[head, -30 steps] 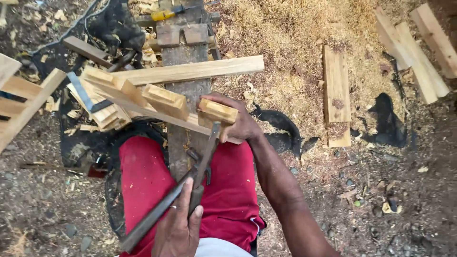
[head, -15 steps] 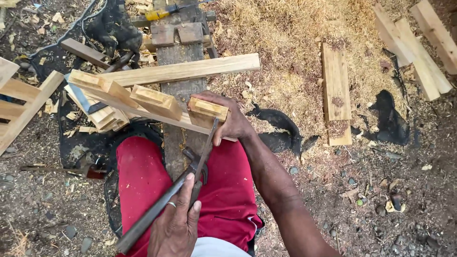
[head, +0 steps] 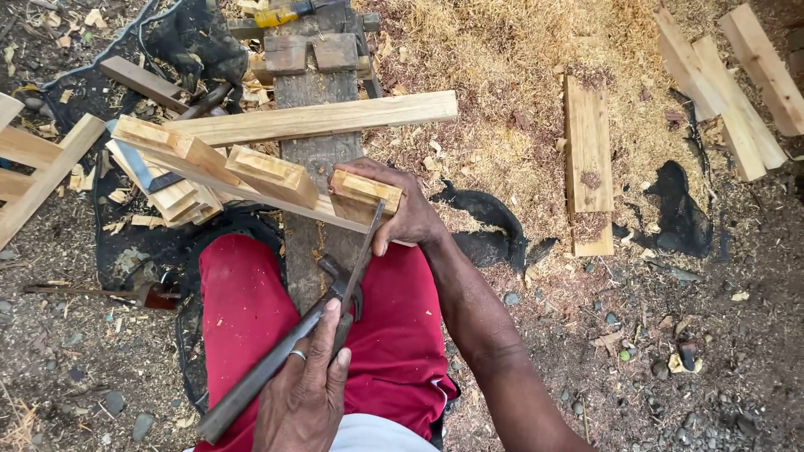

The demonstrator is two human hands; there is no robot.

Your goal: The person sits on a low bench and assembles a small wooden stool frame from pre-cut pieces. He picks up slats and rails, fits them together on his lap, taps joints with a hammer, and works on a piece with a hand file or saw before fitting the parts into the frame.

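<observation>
My right hand point(head: 406, 209) grips the near end of a notched wooden piece point(head: 251, 172) with raised blocks, which lies slantwise across a weathered bench plank point(head: 314, 155). My left hand point(head: 306, 393) is low in the view over my red trousers. It is shut on a hammer point(head: 276, 368) with a long dark handle, together with a thin flat chisel point(head: 364, 247). The chisel's tip reaches up to the block under my right hand. A long pale slat point(head: 327, 117) lies across the plank behind the notched piece.
Wooden offcuts point(head: 33, 163) are at the left, a short board point(head: 586, 159) lies on sawdust at the right, and more planks point(head: 737, 84) sit at the top right. A yellow-handled tool point(head: 280, 14) and wood blocks point(head: 310, 52) lie at the bench's far end. The ground is dirt with stones.
Little differs: the notched piece and my right hand have shifted slightly left in view. My left hand keeps hold of the hammer and chisel.
</observation>
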